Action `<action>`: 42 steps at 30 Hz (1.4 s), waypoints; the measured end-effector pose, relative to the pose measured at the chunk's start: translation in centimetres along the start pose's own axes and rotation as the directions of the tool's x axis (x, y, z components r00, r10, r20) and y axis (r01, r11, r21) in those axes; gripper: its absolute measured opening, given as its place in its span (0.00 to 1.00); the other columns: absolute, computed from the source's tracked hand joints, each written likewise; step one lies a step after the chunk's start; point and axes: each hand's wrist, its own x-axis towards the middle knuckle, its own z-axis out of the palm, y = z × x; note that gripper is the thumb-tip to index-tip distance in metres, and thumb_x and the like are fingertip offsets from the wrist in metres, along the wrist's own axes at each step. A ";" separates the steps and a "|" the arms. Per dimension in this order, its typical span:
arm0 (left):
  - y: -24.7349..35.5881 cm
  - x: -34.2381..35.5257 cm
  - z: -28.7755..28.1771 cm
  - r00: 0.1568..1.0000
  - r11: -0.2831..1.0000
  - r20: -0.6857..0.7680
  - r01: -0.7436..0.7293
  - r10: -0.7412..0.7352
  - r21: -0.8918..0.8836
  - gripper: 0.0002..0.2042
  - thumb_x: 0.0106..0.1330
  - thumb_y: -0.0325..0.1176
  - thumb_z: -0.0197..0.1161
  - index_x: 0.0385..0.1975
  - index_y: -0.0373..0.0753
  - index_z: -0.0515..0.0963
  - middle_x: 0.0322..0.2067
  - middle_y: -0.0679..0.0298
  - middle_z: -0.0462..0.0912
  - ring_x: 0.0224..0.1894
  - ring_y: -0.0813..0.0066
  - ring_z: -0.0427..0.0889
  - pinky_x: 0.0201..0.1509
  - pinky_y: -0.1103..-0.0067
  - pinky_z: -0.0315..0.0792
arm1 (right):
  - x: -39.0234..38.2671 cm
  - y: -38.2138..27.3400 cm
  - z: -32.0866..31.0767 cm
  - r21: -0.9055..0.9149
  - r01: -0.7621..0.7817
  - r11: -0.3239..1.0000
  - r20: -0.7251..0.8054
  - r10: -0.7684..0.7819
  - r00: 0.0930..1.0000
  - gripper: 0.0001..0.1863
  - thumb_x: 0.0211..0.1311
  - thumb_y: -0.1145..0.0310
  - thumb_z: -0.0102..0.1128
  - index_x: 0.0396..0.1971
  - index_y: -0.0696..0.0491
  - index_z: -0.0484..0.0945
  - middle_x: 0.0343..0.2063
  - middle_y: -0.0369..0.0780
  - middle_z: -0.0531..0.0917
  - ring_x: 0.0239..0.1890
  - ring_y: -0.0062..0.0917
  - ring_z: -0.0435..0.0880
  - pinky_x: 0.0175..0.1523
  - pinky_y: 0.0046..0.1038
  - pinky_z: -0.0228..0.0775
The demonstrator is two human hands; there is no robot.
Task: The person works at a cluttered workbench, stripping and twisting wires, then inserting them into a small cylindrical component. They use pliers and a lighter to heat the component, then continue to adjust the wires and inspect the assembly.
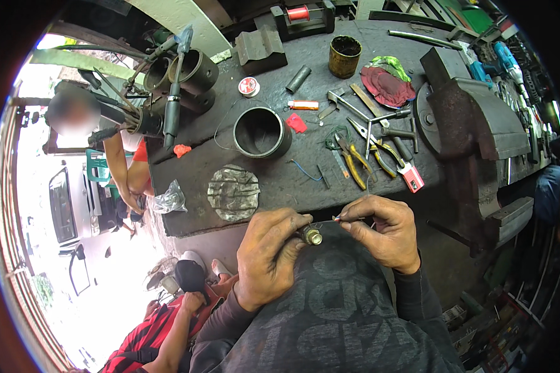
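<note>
In front of my chest, my left hand [269,253] is closed around a small metal fitting [313,236] with a round brass-coloured end facing outward. Its other end is hidden by my fingers. Just to the right, my right hand [382,231] pinches a thin wire [337,219] between thumb and fingertips, its tip pointing at the fitting. A small gap separates the two hands. Past my right fingertips, yellow-handled pliers [353,163] lie on the dark workbench [199,180], along with a red and white packet [410,177] and a short blue wire [306,170].
A hollow metal cylinder [285,140] stands mid-bench, near a folded grimy cloth [233,194] and a plastic bag [170,198]. On the right is a large bench vise [463,124]. A rusty can [345,59] stands farther back. A person in red [162,329] sits at lower left.
</note>
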 end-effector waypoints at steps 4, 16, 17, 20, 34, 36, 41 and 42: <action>0.0 -0.3 0.0 1.000 1.000 0.005 0.016 -0.016 0.008 0.17 0.61 0.22 0.71 0.50 0.34 0.84 0.45 0.54 0.84 0.44 0.59 0.82 0.50 0.70 0.77 | -0.1 0.0 0.0 0.005 -0.004 1.000 0.008 0.004 1.000 0.08 0.55 0.83 0.67 0.36 0.61 0.87 0.35 0.43 0.90 0.39 0.27 0.91 0.48 0.27 0.82; -0.3 -0.8 0.1 0.999 0.997 0.014 0.028 -0.029 0.075 0.17 0.64 0.20 0.68 0.54 0.33 0.81 0.48 0.52 0.83 0.48 0.56 0.83 0.52 0.69 0.78 | -1.0 -2.6 -0.3 0.287 0.125 0.950 0.039 -0.142 0.989 0.07 0.51 0.85 0.75 0.28 0.60 0.86 0.28 0.48 0.90 0.36 0.33 0.93 0.61 0.51 0.80; -0.3 -0.9 0.2 0.999 0.996 0.016 0.034 -0.036 0.077 0.17 0.65 0.20 0.68 0.54 0.33 0.81 0.48 0.51 0.82 0.47 0.56 0.84 0.52 0.69 0.78 | -1.1 -3.0 -0.3 0.282 0.155 0.947 0.061 -0.179 0.982 0.06 0.51 0.84 0.75 0.28 0.59 0.86 0.27 0.48 0.90 0.36 0.34 0.93 0.62 0.54 0.78; -0.2 -1.0 0.6 0.998 0.996 0.012 0.066 -0.067 0.055 0.16 0.66 0.20 0.67 0.54 0.32 0.81 0.48 0.51 0.81 0.47 0.57 0.84 0.51 0.70 0.79 | -0.9 -3.5 0.0 0.241 0.229 0.943 0.132 -0.266 0.955 0.09 0.50 0.85 0.71 0.32 0.59 0.87 0.30 0.44 0.91 0.36 0.33 0.93 0.66 0.51 0.77; -0.5 -1.3 0.9 1.000 0.987 0.025 -0.003 -0.001 0.160 0.17 0.64 0.19 0.67 0.54 0.33 0.81 0.48 0.53 0.78 0.46 0.56 0.83 0.49 0.69 0.78 | -0.6 -3.3 0.6 0.147 0.151 0.978 0.205 -0.179 0.962 0.10 0.50 0.85 0.69 0.34 0.57 0.87 0.29 0.40 0.89 0.35 0.31 0.92 0.63 0.43 0.81; -0.5 -1.4 1.2 1.000 0.989 0.011 -0.005 0.003 0.150 0.17 0.64 0.19 0.67 0.53 0.34 0.81 0.48 0.53 0.78 0.46 0.55 0.83 0.49 0.69 0.78 | -0.6 -3.3 0.6 0.126 0.144 0.982 0.207 -0.168 0.964 0.10 0.51 0.85 0.69 0.34 0.57 0.87 0.29 0.40 0.89 0.35 0.31 0.92 0.62 0.42 0.81; -1.0 -1.4 1.5 1.000 0.987 0.020 0.010 -0.014 0.162 0.16 0.64 0.18 0.66 0.52 0.32 0.82 0.48 0.51 0.79 0.46 0.55 0.84 0.49 0.71 0.79 | -0.5 -3.0 0.3 0.124 0.133 0.983 0.209 -0.157 0.965 0.10 0.52 0.85 0.68 0.33 0.58 0.87 0.30 0.41 0.90 0.36 0.31 0.92 0.63 0.41 0.81; -1.2 -1.4 1.5 0.999 0.988 0.029 0.029 -0.033 0.151 0.16 0.64 0.18 0.66 0.52 0.31 0.82 0.48 0.50 0.80 0.46 0.56 0.84 0.49 0.72 0.79 | -0.5 -2.9 0.2 0.135 0.122 0.983 0.197 -0.148 0.969 0.09 0.52 0.85 0.68 0.33 0.58 0.87 0.30 0.41 0.90 0.36 0.30 0.92 0.63 0.41 0.81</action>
